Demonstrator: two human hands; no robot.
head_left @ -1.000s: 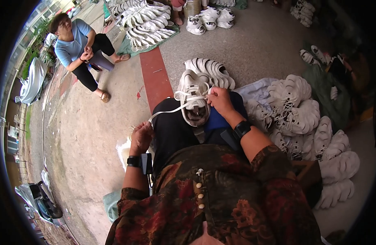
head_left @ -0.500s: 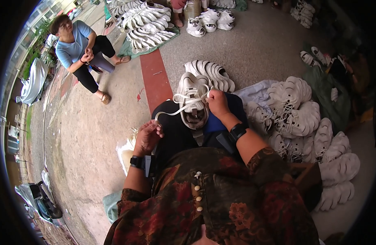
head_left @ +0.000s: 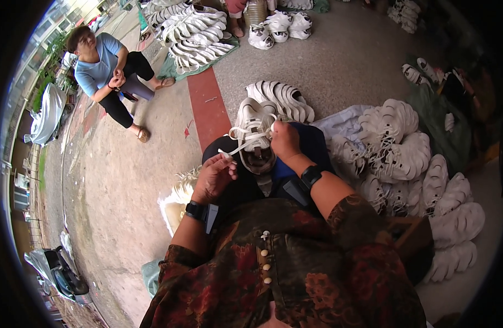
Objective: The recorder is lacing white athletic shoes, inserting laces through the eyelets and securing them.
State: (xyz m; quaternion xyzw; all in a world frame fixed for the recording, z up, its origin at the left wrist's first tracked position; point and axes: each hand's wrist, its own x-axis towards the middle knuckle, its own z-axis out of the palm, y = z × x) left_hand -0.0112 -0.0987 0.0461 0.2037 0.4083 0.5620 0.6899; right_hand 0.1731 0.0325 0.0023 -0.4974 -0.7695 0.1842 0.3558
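- white laced sneaker (head_left: pixel 255 124) lies over the dark-trousered lap (head_left: pixel 240 186), toe pointing away from the body, long axis running front to back
- left hand (head_left: pixel 214 176): fingers narrow, pinching the flat white lace (head_left: pixel 239 147)
- right hand (head_left: pixel 286 141): fingers curled around lace
- left hand now nearer the sneaker than half a second ago

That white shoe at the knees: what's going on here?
Someone is handling a flat white fabric lace on a white lace-up sneaker held at knee level. The left hand pinches the lace near its end, and the right hand grips lacing on the shoe's other side. Whether a knot is finished can't be told. Bunched white lace-up shoes lie to the right.
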